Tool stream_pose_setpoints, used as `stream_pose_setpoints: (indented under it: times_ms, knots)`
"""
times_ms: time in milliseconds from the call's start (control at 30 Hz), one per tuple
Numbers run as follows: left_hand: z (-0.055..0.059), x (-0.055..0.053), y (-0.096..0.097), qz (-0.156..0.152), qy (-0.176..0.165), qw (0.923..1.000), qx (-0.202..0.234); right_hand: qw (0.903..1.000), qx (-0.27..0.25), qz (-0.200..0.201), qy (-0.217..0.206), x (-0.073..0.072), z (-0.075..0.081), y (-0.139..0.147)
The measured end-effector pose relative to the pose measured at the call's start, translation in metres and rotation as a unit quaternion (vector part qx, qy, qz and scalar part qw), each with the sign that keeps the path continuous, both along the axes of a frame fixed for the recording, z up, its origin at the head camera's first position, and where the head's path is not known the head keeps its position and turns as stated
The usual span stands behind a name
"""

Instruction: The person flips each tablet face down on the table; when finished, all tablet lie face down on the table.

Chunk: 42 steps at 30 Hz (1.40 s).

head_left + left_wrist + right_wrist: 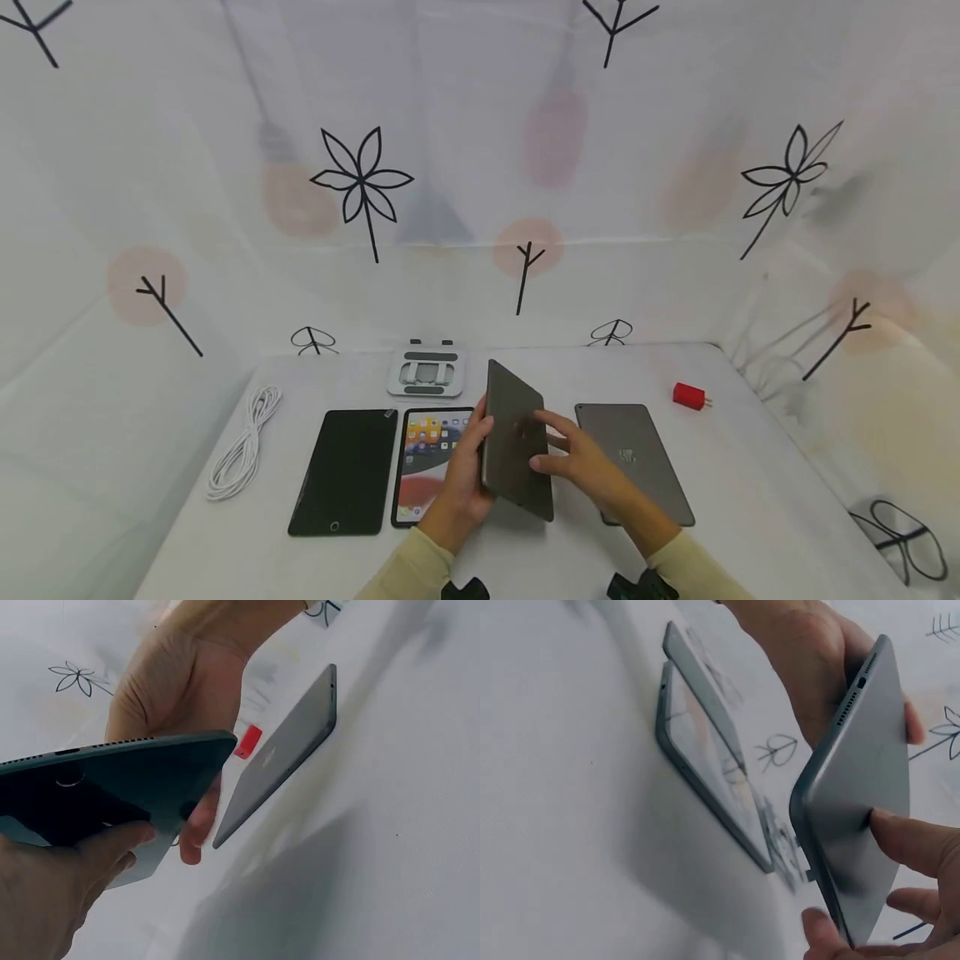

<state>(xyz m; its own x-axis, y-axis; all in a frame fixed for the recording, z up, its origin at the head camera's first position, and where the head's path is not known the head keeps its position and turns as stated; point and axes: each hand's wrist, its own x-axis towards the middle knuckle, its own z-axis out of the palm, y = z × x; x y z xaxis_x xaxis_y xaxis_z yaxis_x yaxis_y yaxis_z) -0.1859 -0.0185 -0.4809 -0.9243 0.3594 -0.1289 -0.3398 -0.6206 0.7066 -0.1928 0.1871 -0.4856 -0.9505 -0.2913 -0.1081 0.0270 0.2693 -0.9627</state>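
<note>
My left hand grips a grey tablet by its left edge, holding it tilted above the table. In the left wrist view, that thumb lies across the dark screen, while the other fingers are hidden behind the tablet. My right hand is at the tablet's back, its fingers spread and the tips at the grey surface. The right wrist view shows one fingertip against the back. Beneath the right forearm, a second grey tablet lies back up. To the left lies a tablet with a lit screen, partly covered by the left hand.
A dark-screened tablet lies left of the lit one. Farther left is a coiled white cable. A silver folding stand sits at the table's back, and a red plug adapter at the right. Patterned white cloth surrounds the table.
</note>
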Motion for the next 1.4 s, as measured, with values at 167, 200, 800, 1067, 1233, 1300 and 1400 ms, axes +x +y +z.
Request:
stream_pose_setpoints:
  times_ms: [167,200,800,1067,1233,1300,1400]
  knots:
    - [-0.001,-0.003,-0.003,0.010,0.008,0.9999,0.005,0.9984,0.048,-0.020,0.023,-0.003,0.005,0.006]
    - [-0.002,-0.004,-0.004,0.014,0.012,0.9998,-0.002,0.9976,0.059,-0.024,0.027,-0.003,0.006,0.008]
    - [-0.011,-0.010,-0.006,-0.001,0.023,0.9644,-0.263,0.9703,0.216,-0.029,0.105,-0.003,-0.002,0.019]
    - [-0.018,-0.011,-0.002,-0.006,0.006,0.9549,-0.297,0.9603,0.259,-0.029,0.101,-0.006,-0.013,0.022]
    - [-0.022,-0.007,0.002,-0.005,-0.010,0.9514,-0.308,0.9527,0.284,-0.041,0.099,-0.001,-0.018,0.020]
    - [-0.024,-0.006,0.002,-0.004,-0.011,0.9509,-0.309,0.9521,0.285,-0.045,0.102,-0.001,-0.019,0.020]
    - [-0.027,-0.006,0.004,-0.008,-0.012,0.9520,-0.306,0.9523,0.283,-0.050,0.103,0.000,-0.020,0.019]
